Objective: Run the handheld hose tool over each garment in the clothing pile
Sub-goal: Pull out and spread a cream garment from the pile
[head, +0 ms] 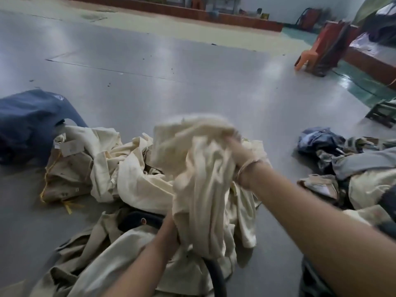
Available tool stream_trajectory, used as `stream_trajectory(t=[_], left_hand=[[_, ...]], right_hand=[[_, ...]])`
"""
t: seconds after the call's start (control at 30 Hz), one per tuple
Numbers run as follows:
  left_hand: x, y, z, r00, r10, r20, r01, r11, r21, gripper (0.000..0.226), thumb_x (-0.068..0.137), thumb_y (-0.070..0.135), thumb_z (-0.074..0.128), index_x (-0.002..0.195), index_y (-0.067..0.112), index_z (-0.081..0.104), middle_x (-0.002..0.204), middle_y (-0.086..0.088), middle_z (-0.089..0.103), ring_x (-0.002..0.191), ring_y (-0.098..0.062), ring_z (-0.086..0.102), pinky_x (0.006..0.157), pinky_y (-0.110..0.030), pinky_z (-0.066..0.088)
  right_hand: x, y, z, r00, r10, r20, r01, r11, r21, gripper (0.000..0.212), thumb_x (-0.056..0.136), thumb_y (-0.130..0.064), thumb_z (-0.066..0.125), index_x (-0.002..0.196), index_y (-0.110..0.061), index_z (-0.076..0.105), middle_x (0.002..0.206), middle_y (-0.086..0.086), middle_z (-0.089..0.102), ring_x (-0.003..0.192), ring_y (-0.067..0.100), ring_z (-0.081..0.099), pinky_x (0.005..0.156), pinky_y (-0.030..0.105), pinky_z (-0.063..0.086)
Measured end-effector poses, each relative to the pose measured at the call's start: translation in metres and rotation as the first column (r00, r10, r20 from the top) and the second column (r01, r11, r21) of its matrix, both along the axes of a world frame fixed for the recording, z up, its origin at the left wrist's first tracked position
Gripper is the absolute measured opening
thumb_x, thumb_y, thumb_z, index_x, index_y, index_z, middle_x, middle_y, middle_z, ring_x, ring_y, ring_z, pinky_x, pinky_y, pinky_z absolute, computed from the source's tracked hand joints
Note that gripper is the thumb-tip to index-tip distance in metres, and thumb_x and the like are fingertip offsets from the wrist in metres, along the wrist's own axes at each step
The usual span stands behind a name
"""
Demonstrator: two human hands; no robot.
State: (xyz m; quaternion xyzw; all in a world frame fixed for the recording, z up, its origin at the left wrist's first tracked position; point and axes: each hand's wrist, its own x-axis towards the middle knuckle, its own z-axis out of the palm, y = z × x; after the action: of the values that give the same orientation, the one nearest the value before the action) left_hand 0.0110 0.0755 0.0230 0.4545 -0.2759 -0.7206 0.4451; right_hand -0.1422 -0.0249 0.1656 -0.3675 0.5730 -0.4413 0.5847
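Observation:
A pile of cream and khaki garments (102, 168) lies on the grey floor in front of me. My right hand (240, 155), in a thin glove, grips a cream garment (199, 159) and holds it lifted above the pile. My left hand (169, 230) reaches under the hanging cloth, and its fingers are hidden by the fabric. The black hose tool head (139, 220) with a small red button lies on the pile just left of that hand. Its dark hose (216, 277) curves down toward the bottom edge.
A dark blue garment (27, 123) lies at the left. A second heap of blue, grey and camouflage clothes (347, 163) sits at the right. An orange plastic chair (308, 54) and a red-brown table (372, 58) stand at the far right. The glossy floor (171, 78) stretches ahead.

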Motion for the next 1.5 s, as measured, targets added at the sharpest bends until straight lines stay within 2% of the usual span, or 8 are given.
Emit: stream_trajectory(t=[0.33, 0.4, 0.43, 0.53, 1.07, 1.23, 1.33, 1.5], left_hand=[[0.017, 0.028, -0.022, 0.962, -0.070, 0.262, -0.046, 0.910, 0.413, 0.064, 0.093, 0.059, 0.037, 0.124, 0.009, 0.060, 0.100, -0.011, 0.074, 0.102, -0.028, 0.064, 0.092, -0.039, 0.044], [0.013, 0.030, -0.008, 0.956, -0.189, 0.223, 0.076, 0.897, 0.436, 0.070, 0.087, 0.068, 0.042, 0.126, 0.013, 0.059, 0.110, -0.014, 0.070, 0.109, -0.035, 0.063, 0.058, -0.023, 0.038], [0.010, 0.026, -0.002, 0.971, -0.188, 0.151, 0.106, 0.895, 0.434, 0.074, 0.083, 0.071, 0.046, 0.129, 0.013, 0.056, 0.117, -0.019, 0.066, 0.113, -0.039, 0.059, 0.109, -0.051, -0.001], [-0.001, 0.017, 0.027, 1.000, -0.008, 0.015, 0.002, 0.935, 0.354, 0.053, 0.088, 0.052, 0.058, 0.115, 0.007, 0.065, 0.110, -0.017, 0.070, 0.101, -0.031, 0.067, 0.091, -0.040, 0.052], [-0.036, 0.079, 0.104, 0.907, -0.101, 0.410, 0.297, 0.843, -0.449, 0.039, 0.096, 0.003, 0.044, 0.134, 0.000, 0.050, 0.117, 0.019, 0.054, 0.114, -0.010, 0.057, 0.081, -0.002, 0.043], [-0.029, 0.103, 0.107, 0.540, -0.304, 0.785, 0.736, 0.623, -0.265, 0.067, 0.096, 0.027, 0.052, 0.151, 0.017, 0.014, 0.147, 0.032, -0.002, 0.117, 0.037, -0.016, 0.116, -0.017, -0.005], [-0.008, 0.094, 0.127, 0.741, -0.505, 0.442, 0.603, 0.790, -0.109, 0.084, 0.057, 0.047, 0.071, 0.120, -0.008, 0.059, 0.091, 0.035, 0.067, 0.088, 0.029, 0.051, 0.089, -0.005, 0.037], [0.024, 0.090, 0.121, 0.996, 0.090, 0.000, -0.086, 0.955, 0.285, 0.079, 0.073, 0.077, 0.042, 0.098, 0.008, 0.071, 0.092, -0.014, 0.071, 0.084, -0.027, 0.064, 0.077, -0.037, 0.047]], right_hand=[[-0.040, 0.099, -0.119, 0.747, 0.269, -0.608, -0.070, 0.941, 0.330, 0.037, 0.100, -0.020, 0.042, 0.130, -0.002, 0.053, 0.137, 0.019, 0.053, 0.123, 0.030, 0.050, 0.092, 0.026, 0.037], [-0.038, 0.119, -0.106, 0.850, 0.182, -0.495, -0.129, 0.982, 0.140, 0.023, 0.099, -0.019, 0.050, 0.111, -0.007, 0.065, 0.120, 0.011, 0.061, 0.103, 0.013, 0.061, 0.080, 0.013, 0.040], [-0.032, 0.132, -0.097, 0.898, 0.182, -0.400, -0.176, 0.983, 0.052, 0.013, 0.097, -0.019, 0.053, 0.099, -0.015, 0.065, 0.111, 0.003, 0.062, 0.088, -0.004, 0.062, 0.072, 0.003, 0.039], [-0.020, 0.178, -0.079, 0.826, 0.462, -0.322, -0.503, 0.863, -0.051, 0.027, 0.088, -0.046, 0.060, 0.106, -0.027, 0.063, 0.126, -0.014, 0.047, 0.108, -0.024, 0.046, 0.090, -0.002, 0.033], [-0.059, 0.139, -0.049, 0.873, -0.025, 0.487, -0.173, 0.918, 0.357, 0.065, 0.080, -0.059, 0.056, 0.116, -0.005, 0.063, 0.095, 0.018, 0.071, 0.084, 0.033, 0.066, 0.076, 0.040, 0.051], [-0.040, 0.155, -0.047, 0.986, 0.162, -0.031, -0.154, 0.974, 0.164, 0.026, 0.087, -0.002, 0.061, 0.064, -0.011, 0.072, 0.054, -0.001, 0.066, 0.049, 0.006, 0.060, 0.050, 0.018, 0.049], [-0.045, 0.160, -0.031, 0.996, -0.056, -0.076, 0.050, 0.996, -0.078, 0.025, 0.088, 0.004, 0.057, 0.080, -0.013, 0.073, 0.062, -0.007, 0.070, 0.057, 0.003, 0.062, 0.054, 0.016, 0.052], [-0.045, 0.170, -0.018, 0.968, -0.036, 0.248, 0.073, 0.987, -0.143, 0.036, 0.086, 0.018, 0.034, 0.077, -0.005, 0.060, 0.052, 0.002, 0.057, 0.042, 0.008, 0.050, 0.038, 0.018, 0.042]])
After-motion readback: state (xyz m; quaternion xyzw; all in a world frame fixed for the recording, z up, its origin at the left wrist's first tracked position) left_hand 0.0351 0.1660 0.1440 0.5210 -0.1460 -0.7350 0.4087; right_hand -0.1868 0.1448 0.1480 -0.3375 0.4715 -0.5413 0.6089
